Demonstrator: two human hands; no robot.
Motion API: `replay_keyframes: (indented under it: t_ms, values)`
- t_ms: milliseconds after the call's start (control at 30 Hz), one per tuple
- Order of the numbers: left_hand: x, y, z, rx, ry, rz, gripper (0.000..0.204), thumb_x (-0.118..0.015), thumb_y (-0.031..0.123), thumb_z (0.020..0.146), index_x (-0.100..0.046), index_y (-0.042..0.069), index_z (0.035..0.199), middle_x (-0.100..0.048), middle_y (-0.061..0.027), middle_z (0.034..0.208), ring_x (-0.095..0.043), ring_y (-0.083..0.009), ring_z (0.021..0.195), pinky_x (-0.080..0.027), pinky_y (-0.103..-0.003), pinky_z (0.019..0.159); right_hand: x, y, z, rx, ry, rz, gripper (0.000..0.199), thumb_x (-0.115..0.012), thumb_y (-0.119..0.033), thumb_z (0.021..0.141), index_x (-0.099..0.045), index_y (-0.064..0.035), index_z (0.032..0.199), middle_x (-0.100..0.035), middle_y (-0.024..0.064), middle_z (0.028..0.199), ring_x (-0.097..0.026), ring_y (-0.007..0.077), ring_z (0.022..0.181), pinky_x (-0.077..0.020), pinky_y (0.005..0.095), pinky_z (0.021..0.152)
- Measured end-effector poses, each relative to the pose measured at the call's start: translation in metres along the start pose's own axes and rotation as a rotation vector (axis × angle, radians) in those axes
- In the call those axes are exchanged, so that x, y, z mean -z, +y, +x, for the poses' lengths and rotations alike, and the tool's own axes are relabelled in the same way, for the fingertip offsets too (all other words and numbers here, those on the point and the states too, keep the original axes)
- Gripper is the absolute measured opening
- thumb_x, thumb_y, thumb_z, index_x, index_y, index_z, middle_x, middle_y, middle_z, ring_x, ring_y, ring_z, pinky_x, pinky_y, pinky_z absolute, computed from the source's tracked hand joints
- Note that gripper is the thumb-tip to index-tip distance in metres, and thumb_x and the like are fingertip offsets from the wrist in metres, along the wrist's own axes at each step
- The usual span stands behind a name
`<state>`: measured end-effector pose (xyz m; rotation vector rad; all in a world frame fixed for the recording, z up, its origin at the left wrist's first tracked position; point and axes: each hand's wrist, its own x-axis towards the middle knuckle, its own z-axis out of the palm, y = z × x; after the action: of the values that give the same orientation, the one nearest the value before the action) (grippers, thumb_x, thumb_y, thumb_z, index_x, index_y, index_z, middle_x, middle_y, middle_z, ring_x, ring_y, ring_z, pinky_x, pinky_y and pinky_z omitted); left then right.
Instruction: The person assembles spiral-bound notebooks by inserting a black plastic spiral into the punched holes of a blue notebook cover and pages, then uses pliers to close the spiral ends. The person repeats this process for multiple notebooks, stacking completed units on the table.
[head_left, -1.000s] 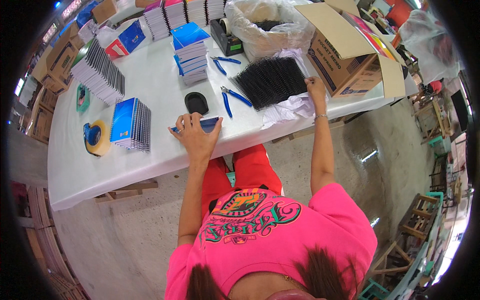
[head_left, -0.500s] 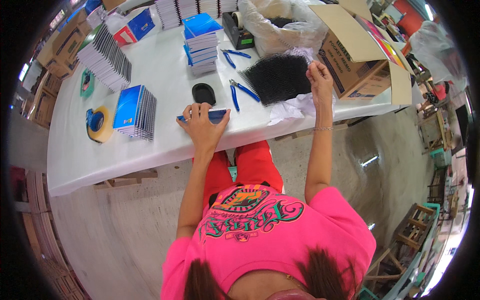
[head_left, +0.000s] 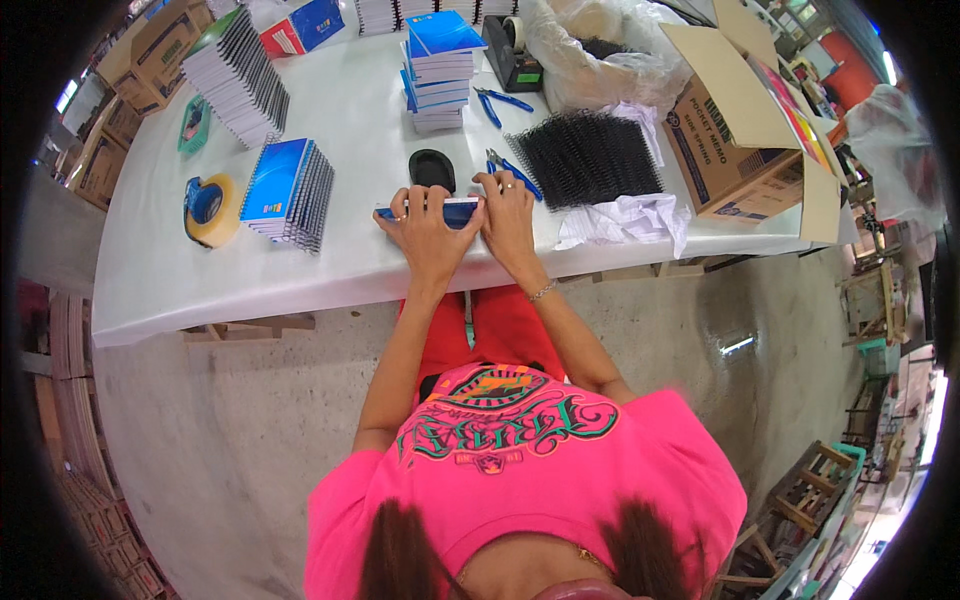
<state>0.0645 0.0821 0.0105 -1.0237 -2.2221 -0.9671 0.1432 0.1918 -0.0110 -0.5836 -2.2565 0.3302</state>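
My left hand [head_left: 430,238] is closed around a small blue-covered notebook [head_left: 458,214], held on edge at the table's front. My right hand [head_left: 512,218] is at the notebook's right end, its fingers curled together; whatever they pinch is too small or hidden to make out. Just beyond the notebook sits a shallow black dish [head_left: 432,170]. A pile of black spiral binding coils [head_left: 588,160] lies to the right on crumpled white paper [head_left: 640,222]. Blue-handled cutting pliers [head_left: 520,178] rest between that pile and my right hand.
Spiral-bound blue notebooks [head_left: 280,185] stand at left, beside a tape roll [head_left: 212,210] and a taller notebook stack [head_left: 235,80]. Behind the dish rises another notebook pile [head_left: 438,75]. More pliers [head_left: 500,103], a tape dispenser [head_left: 513,60], a plastic bag [head_left: 600,70] and an open carton [head_left: 735,160] are farther back.
My right hand has come from the coil pile leftward and down to the notebook's right end. My left hand still holds the notebook. The whole view has shifted slightly.
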Motion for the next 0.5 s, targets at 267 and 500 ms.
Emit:
replay_keyframes:
  t_ms: [267,500]
  values:
    - [0.001,-0.004,0.004,-0.019,-0.059,-0.011,0.044,-0.079,0.05,0.07,-0.063,0.014,0.092,-0.055,-0.0037,0.102,-0.047,-0.0305,0.113,-0.027,-0.072,0.096,0.006,-0.01,-0.05,0.088,0.166,0.135,0.021,-0.063,-0.005,0.088,-0.062,-0.0055,0.109,-0.057,0.0142,0.103,-0.054,0.0326,0.097,-0.0384,0.0439,0.086]
    - [0.003,-0.005,-0.001,-0.029,-0.058,0.008,0.045,-0.079,0.05,0.07,-0.063,0.014,0.093,-0.054,-0.0037,0.102,-0.045,-0.0301,0.113,-0.027,-0.072,0.096,-0.005,0.024,-0.158,0.282,-0.268,0.102,0.031,-0.065,-0.006,0.084,-0.061,-0.006,0.114,-0.059,0.0147,0.109,-0.054,0.0334,0.106,-0.0408,0.0456,0.091]
